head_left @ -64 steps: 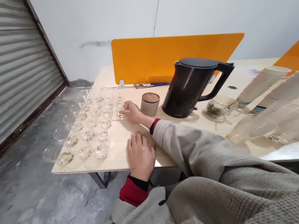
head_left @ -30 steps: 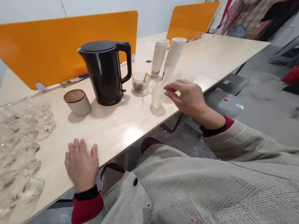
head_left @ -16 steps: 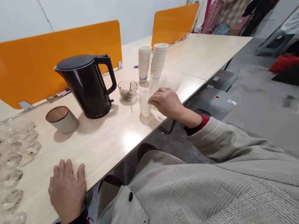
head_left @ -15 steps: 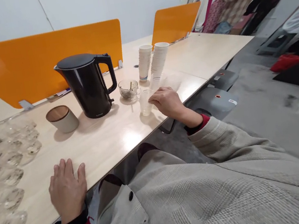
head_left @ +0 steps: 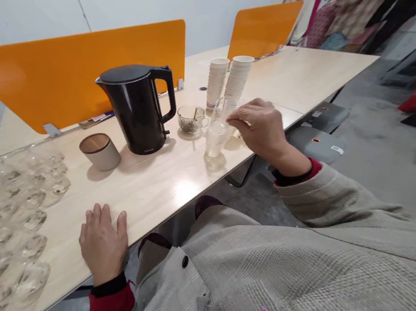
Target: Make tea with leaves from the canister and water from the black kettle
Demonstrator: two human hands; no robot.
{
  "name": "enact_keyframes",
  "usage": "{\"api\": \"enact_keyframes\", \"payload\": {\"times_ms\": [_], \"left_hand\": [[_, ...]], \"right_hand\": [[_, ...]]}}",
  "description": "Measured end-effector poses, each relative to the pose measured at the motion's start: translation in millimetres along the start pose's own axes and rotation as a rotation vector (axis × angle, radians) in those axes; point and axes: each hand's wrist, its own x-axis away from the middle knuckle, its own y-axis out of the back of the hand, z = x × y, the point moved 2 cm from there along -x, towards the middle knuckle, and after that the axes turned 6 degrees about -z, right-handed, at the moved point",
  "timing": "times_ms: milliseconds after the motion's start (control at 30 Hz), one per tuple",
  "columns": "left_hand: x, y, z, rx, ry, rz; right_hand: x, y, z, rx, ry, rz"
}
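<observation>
My right hand (head_left: 262, 132) pinches the rim of a clear plastic cup (head_left: 214, 141) between thumb and fingers. The cup hangs tilted just above the pale wooden table (head_left: 155, 178), near its front edge. More clear cups seem to lie behind my fingers, but they are hard to make out. My left hand (head_left: 102, 242) lies flat on the table edge with its fingers spread, holding nothing.
A black kettle (head_left: 139, 108), a round canister with a wooden lid (head_left: 99, 151) and a glass mug (head_left: 189, 119) stand mid-table. Two leaning stacks of paper cups (head_left: 227, 81) are behind. Several clear cups (head_left: 12, 211) fill the left end. Orange dividers (head_left: 76, 71) stand at the back. People are at the upper right.
My right hand has risen from beside the standing clear cup, and the cup now hangs tilted off the table in its fingers. My left hand stays flat. My view has shifted slightly.
</observation>
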Motion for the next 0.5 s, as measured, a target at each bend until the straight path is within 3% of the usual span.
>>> {"api": "enact_keyframes", "payload": {"times_ms": [100,167,233,333,500], "left_hand": [[2,-1.6,-1,-0.004,0.013,-0.011],[3,-2.6,-1,0.005,0.027,-0.026],[5,-3.0,-2,0.012,0.041,-0.039],[5,-2.2,-3,0.014,0.063,-0.027],[5,0.1,-6,0.019,0.09,0.017]], "right_hand": [[-6,15,34,-0.103,0.035,-0.033],[-6,9,63,-0.226,0.077,-0.002],[-3,-12,92,-0.358,0.131,0.072],[5,-61,133,-0.507,0.209,0.221],[14,-128,183,-0.555,0.268,0.408]]}}
